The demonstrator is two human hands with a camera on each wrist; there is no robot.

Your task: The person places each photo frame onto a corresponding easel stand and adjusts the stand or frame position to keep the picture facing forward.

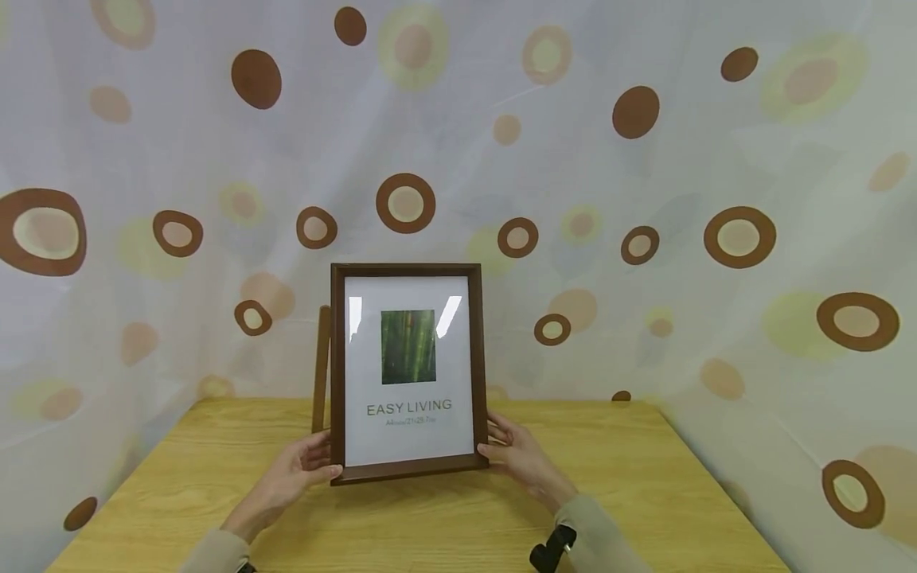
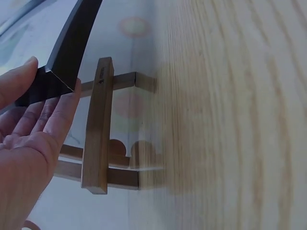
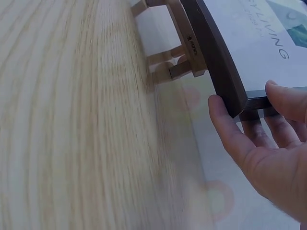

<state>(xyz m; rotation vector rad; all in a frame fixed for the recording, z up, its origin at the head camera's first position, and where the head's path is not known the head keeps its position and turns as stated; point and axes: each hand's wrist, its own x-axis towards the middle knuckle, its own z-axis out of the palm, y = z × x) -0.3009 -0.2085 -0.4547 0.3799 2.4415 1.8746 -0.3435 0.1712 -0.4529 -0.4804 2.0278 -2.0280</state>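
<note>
A picture frame (image 1: 409, 394) with a dark brown border stands nearly upright, slightly tilted, between both hands. Behind its glass are a small green bamboo picture and the words "EASY LIVING". My left hand (image 1: 297, 469) grips the lower left corner, thumb in front and fingers behind and beneath. At the lower right corner my right hand (image 1: 526, 461) holds it the same way. Both wrist views show the frame's lower edge raised off the table. Behind it stands a wooden easel (image 2: 98, 129) with a ledge bar; in the head view the frame hides most of it.
A light wood-grain table (image 1: 609, 477) lies under the hands and the easel. A pale curtain (image 1: 458, 95) with brown and pastel circles hangs behind the table and along both sides. A black strap (image 1: 552, 549) is on the right wrist.
</note>
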